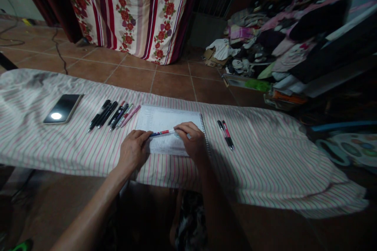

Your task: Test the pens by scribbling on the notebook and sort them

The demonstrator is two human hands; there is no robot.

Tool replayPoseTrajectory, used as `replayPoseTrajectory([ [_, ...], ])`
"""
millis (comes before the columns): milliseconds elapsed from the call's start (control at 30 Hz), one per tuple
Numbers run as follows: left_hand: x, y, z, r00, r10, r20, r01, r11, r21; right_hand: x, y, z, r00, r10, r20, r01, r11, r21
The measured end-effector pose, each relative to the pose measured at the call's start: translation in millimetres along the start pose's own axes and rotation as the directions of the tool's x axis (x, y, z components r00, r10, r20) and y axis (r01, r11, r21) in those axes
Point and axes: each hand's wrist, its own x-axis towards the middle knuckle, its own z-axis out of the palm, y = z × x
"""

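Observation:
Between my two hands a slim pen (161, 133), blue, red and white, lies level just over a spiral notebook (171, 115). My left hand (134, 147) pinches its blue end between thumb and fingers. At the white end, the fingertips of my right hand (192, 137) are closed on it. The notebook lies open at a page with faint writing, its coil along the right side. To its left, several pens (118, 117) in black, white and pink lie side by side. Right of the notebook rest a black pen (224, 133) and a red and black pen (227, 135).
A striped cloth (265, 157) covers the long board or bench under everything. Far left on it lies a phone (64, 108) reflecting a bright light. Beyond hang a floral curtain (141, 11) and a heap of clothes (282, 35) on the tiled floor (129, 72).

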Motion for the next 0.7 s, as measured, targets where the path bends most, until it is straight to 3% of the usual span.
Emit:
replayPoseTrajectory([
  [267,-0.2,1.4,9.0,1.000,-0.007,0.004,0.008,0.995,-0.099,0.6,-6.8,4.1,1.000,-0.014,0.022,0.012,0.997,0.078],
  [533,1.1,5.7,8.0,0.998,-0.055,0.016,0.056,0.987,-0.154,-0.3,-7.3,3.7,0.988,0.153,0.010,-0.152,0.966,0.208],
  [700,0.3,9.0,8.4,0.993,-0.120,0.022,0.122,0.974,-0.193,1.8,-10.5,-0.2,0.988,0.146,-0.050,-0.135,0.973,0.185],
])
